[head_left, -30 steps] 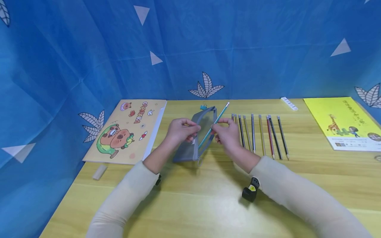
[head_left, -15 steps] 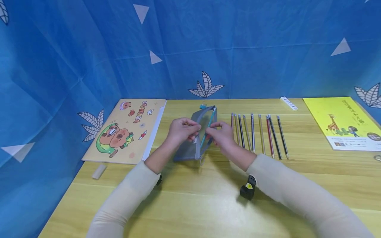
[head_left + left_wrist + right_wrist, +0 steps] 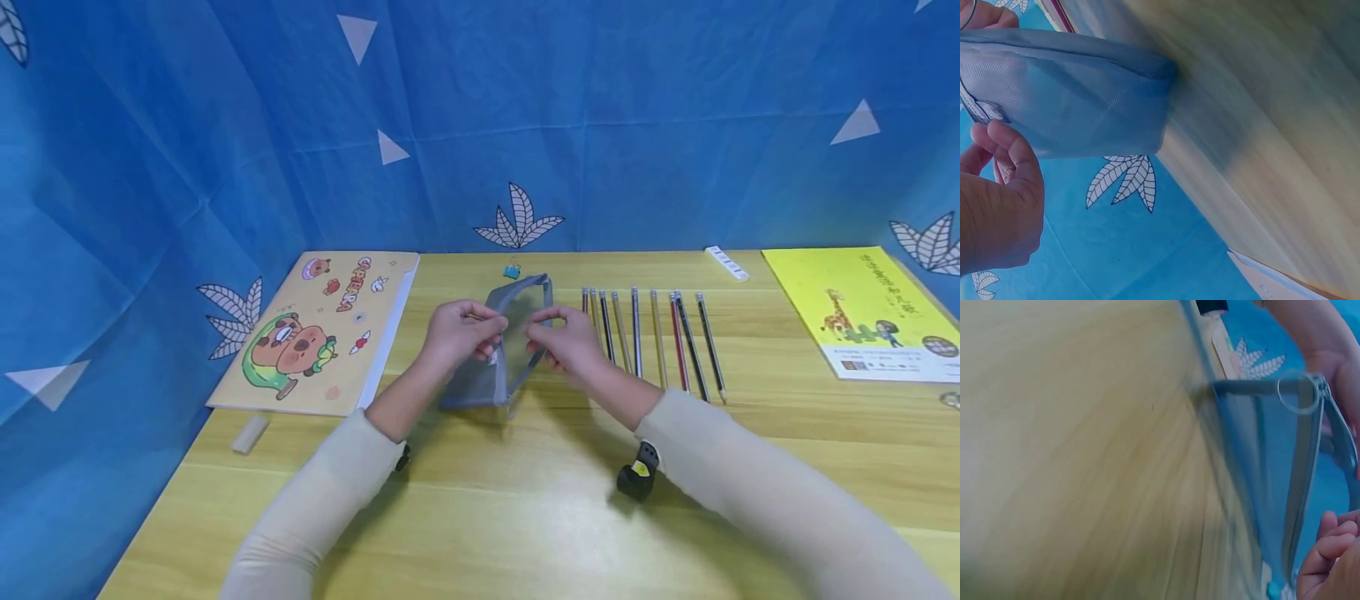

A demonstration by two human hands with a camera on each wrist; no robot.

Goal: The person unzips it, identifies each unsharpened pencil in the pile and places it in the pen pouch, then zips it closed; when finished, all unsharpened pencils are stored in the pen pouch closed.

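A grey mesh pencil case (image 3: 472, 382) stands on its side near the table's middle, its zipped mouth spread apart. My left hand (image 3: 461, 332) pinches one side of the mouth between thumb and forefinger. Across the gap, my right hand (image 3: 568, 340) has curled fingers about the opposite rim, its thumb and forefinger tips over the opening. In the left wrist view the case's mesh side (image 3: 1085, 94) shows above the left fingers. The zipper edge (image 3: 1305, 469) and a thin ring (image 3: 1297, 392) at its end show in the right wrist view. No teal pencil shows in the head view.
Several pencils (image 3: 636, 333) lie in a row to the right. A blue binder clip (image 3: 512, 272) sits behind the case. A capybara folder (image 3: 315, 333) and grey eraser (image 3: 251, 434) lie left; a white block (image 3: 727, 262) and yellow booklet (image 3: 862, 292) lie right.
The teal pencil, held by the right hand at the mouth, went down into the pencil case and out of sight. The right hand released it. The left hand has barely moved.
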